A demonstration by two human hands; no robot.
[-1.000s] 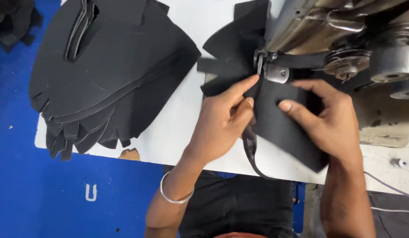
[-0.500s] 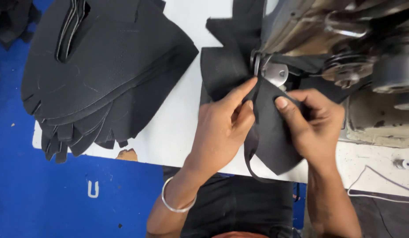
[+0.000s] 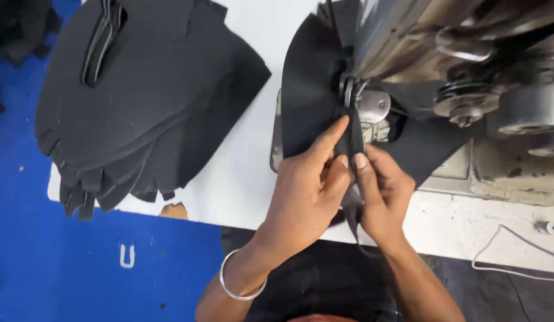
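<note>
The left hand (image 3: 307, 191) and the right hand (image 3: 381, 194) meet at the front of the sewing machine (image 3: 456, 65), both closed on a narrow black strap (image 3: 353, 146) that runs from the fingers up to the machine's presser foot (image 3: 347, 92). The left index finger is extended along the strap toward the foot, while the left thumb and remaining fingers pinch the strap from the left side. The right thumb and fingers pinch the same strap from the right side, so the two hands touch each other at the fingertips. The strap lies on a black fabric piece (image 3: 310, 101), which fans out to the left of the foot and continues under the machine arm to the right. The lower end of the strap hangs down past the edge of the white tabletop (image 3: 241, 173), between the two wrists. A thin metal bangle (image 3: 238, 286) sits on the left forearm. To the left, well apart from the hands, a stack of cut black fabric pieces (image 3: 146, 101) rests on the tabletop, its notched edges overhanging the near left corner. The floor (image 3: 62, 268) below is blue. A thin white cord (image 3: 509, 250) lies on the worn surface at the right.
</note>
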